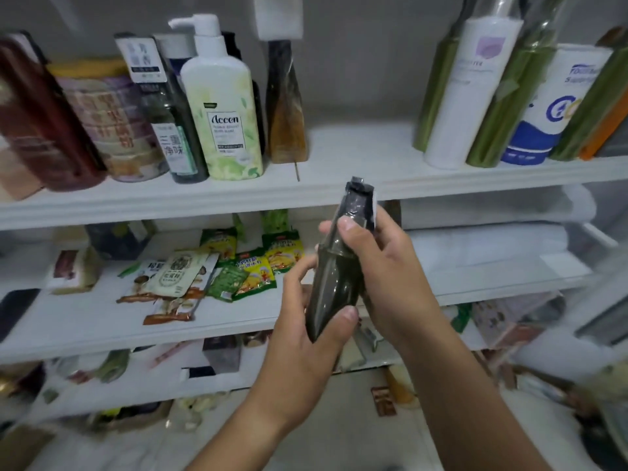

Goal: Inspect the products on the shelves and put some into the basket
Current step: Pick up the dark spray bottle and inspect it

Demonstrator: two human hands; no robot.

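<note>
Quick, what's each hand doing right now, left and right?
Left hand: grips the lower body of the dark bottle.
Right hand: grips the same bottle near its neck.

- Dark olive-green bottle: slim, glossy translucent body, black cap wrapped in clear film at the top; tilted slightly right of upright, held in front of the white shelves by both hands, right hand round the neck, left hand round the base.
- Basket: not in view.
</note>
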